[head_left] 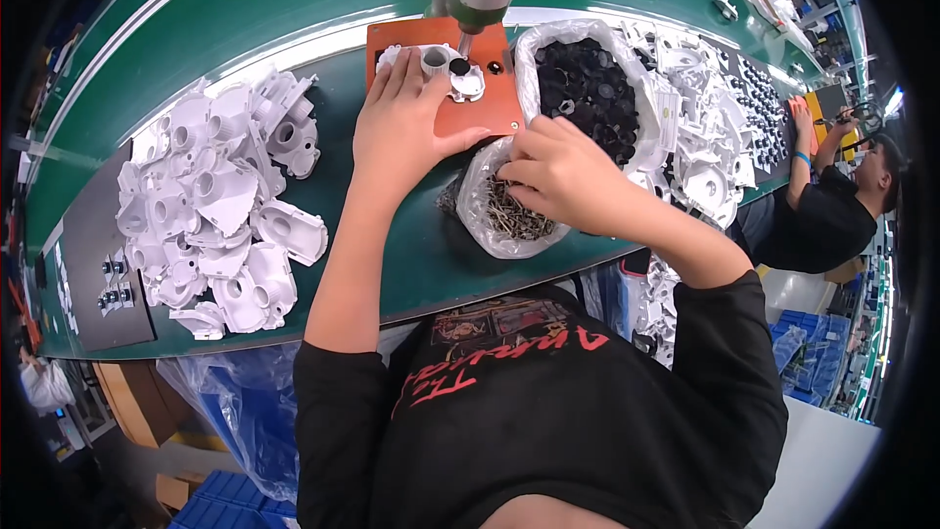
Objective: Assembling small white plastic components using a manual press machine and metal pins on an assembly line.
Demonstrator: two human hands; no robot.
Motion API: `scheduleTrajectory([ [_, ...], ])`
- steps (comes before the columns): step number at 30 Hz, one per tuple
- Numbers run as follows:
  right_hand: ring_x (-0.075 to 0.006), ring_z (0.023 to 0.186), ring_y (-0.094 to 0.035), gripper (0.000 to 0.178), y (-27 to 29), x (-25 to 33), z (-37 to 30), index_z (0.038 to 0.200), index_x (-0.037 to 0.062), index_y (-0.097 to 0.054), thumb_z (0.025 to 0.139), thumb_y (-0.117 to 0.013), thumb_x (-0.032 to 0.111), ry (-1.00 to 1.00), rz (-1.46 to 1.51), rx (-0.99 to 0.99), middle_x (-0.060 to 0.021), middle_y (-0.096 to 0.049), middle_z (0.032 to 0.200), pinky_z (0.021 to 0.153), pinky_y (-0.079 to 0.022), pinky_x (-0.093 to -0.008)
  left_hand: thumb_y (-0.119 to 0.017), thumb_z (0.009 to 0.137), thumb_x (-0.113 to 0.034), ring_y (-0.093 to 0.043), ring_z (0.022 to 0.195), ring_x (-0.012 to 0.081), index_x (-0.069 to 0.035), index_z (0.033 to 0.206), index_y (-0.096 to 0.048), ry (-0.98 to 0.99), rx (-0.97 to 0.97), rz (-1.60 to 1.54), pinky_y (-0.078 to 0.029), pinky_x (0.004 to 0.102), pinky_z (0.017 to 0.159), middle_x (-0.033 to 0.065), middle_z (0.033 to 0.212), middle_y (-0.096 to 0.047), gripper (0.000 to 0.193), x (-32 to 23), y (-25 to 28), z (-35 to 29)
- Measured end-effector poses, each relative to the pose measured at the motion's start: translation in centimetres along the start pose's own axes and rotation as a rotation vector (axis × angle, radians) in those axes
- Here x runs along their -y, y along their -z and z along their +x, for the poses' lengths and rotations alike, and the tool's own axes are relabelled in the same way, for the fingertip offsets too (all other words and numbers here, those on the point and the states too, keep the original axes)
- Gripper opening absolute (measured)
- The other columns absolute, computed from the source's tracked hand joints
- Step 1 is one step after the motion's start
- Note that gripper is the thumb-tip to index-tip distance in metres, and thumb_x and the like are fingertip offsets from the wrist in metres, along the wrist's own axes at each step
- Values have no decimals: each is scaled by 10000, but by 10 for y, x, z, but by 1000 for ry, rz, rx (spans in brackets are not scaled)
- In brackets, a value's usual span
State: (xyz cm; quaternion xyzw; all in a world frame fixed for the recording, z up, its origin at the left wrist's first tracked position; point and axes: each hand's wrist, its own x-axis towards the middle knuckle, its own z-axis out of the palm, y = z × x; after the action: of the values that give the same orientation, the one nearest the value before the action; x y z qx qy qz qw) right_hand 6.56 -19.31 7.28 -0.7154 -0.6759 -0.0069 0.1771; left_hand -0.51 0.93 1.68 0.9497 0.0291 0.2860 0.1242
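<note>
Green bench (423,260); left hand (401,127) on white housing (468,88), thumb, fingers apart; right hand (558,171) at screws (514,217), fingers bunched, grip unclear

Bright illumination, with white glare on the long, glossy green worktable (323,0) and fisheye curvature toward dark corners.

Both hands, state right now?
Left hand: open, fingers resting on the white part.
Right hand: fingers curled at the small metal pieces; whether it holds any cannot be told.
</note>
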Motion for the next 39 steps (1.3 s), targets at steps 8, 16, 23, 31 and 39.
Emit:
scheduleTrajectory([
  [8,-211,775,-506,102,-10,8,-6,765,51,-638,691,-685,101,30,-165,-31,-33,-519,770,703,-402,-334,-729,662,-544,-431,1254,358,-77,1025,-601,16,7,-32,-295,451,1086,188,1269,-533,606,0,1,0],
  [16,-259,765,-539,121,10,-6,7,753,51,-624,653,-684,17,-86,138,-91,-73,-577,768,706,-441,-354,-700,677,-582,-441,1261,347,-57,1070,-584,8,12,4,-315,446,1079,239,1254,-536,666,0,2,-1],
  [23,-75,723,-571,194,18,-72,60,893,-35,-661,816,-651,143,-566,617,-84,-54,-659,824,642,-455,-229,-710,672,-565,-441,1261,339,-54,1076,-576,6,8,-15,-314,443,1080,225,1254,-537,665,1,3,0],
  [31,-83,615,-537,152,-1,-95,90,856,-20,-645,781,-634,112,-527,773,28,-35,-633,744,541,-437,-219,-719,679,-536,-407,1281,332,-84,1168,-568,36,43,-28,-328,427,1070,154,1319,-497,683,1,3,-1],
  [39,-70,636,-535,177,-6,-101,92,925,-8,-640,801,-629,118,-544,827,42,-19,-638,797,541,-421,-212,-724,673,-535,-417,1273,336,-78,1135,-578,31,23,-19,-341,426,1061,171,1302,-507,666,1,4,-1],
])
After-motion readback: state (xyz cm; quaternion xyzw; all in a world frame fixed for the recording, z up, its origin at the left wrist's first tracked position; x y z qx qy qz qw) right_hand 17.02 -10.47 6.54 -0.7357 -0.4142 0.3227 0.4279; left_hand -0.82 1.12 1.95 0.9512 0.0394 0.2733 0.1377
